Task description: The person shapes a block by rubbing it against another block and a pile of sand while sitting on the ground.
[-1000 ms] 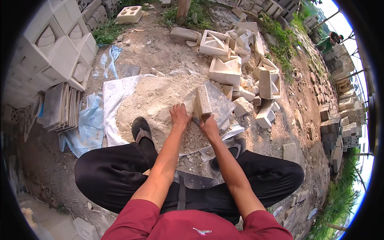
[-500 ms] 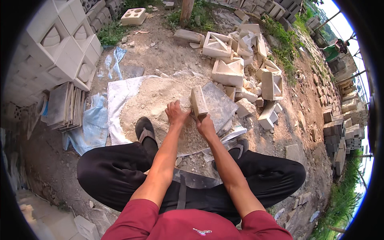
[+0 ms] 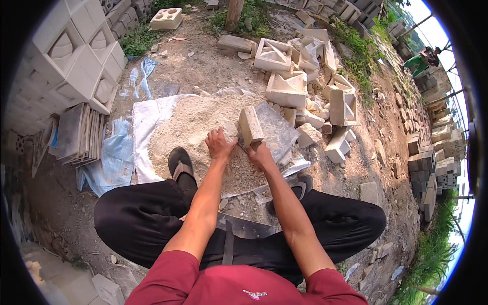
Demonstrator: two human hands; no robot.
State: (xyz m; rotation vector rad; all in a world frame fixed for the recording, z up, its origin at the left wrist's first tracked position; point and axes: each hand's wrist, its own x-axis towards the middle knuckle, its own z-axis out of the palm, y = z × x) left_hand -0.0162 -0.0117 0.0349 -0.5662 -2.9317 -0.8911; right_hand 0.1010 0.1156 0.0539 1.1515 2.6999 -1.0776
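My right hand (image 3: 260, 154) is closed round the near end of a pale rectangular block (image 3: 250, 126), which stands tilted over the rubble. Its far end points away from me. Whether a handle lies inside my grip is hidden. Left of it, my left hand (image 3: 220, 144) rests on a heap of crushed pale rubble (image 3: 175, 129), fingers apart, beside a flat light chunk (image 3: 231, 129). Under the heap lies a white woven sheet (image 3: 144, 137). A grey flat slab (image 3: 278, 129) lies just right of the block.
Broken pale hollow blocks (image 3: 287, 90) are piled at the right. Stacked moulded blocks (image 3: 84, 66) rise at the left, above leaning thin boards (image 3: 81, 133) and a blue sheet (image 3: 118, 152). A wooden post (image 3: 234, 14) stands at the back. Another person (image 3: 426, 60) is far off right.
The whole view has shifted slightly left. Both hands and the block keep nearly the same places over the rubble. The far-off person shows a little more clearly.
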